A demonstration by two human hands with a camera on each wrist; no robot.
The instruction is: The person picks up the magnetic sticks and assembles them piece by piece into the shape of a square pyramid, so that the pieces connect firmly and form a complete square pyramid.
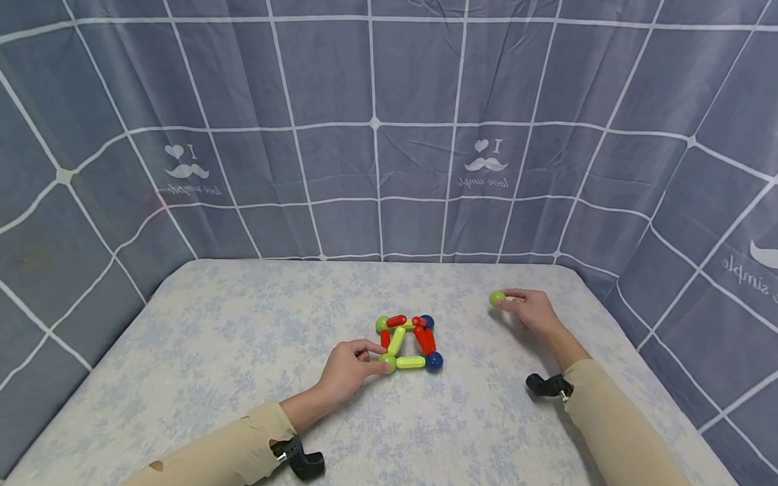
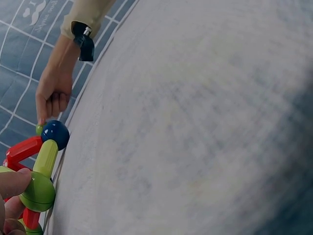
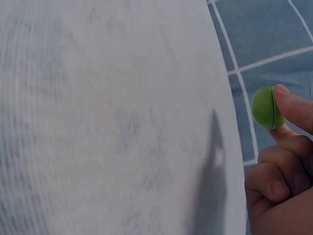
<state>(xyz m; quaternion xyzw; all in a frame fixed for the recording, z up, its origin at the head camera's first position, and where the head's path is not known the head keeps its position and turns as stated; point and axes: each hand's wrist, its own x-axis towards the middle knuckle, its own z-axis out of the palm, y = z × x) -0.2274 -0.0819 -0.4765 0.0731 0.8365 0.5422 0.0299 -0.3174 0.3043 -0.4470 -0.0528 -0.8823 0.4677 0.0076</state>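
A small frame of rods and balls sits on the table, with a yellow-green rod (image 1: 410, 362) along its near side and red rods (image 1: 424, 340) at its right. Dark blue balls (image 1: 434, 361) mark its right corners, green balls its left ones. My left hand (image 1: 347, 372) pinches the near-left green ball (image 2: 40, 192) between thumb and fingers. Apart from the frame, at the right, my right hand (image 1: 534, 311) pinches a loose green ball (image 1: 497, 297) between thumb and index finger. In the right wrist view that ball (image 3: 264, 108) shows a seam, and the other fingers are curled.
A pale table covering (image 1: 269, 297) with a faint blue pattern lies under everything. Behind the table and at both sides hangs a grey-blue curtain (image 1: 335, 166) with white grid lines. A black wrist device (image 1: 548, 385) sits at each sleeve cuff.
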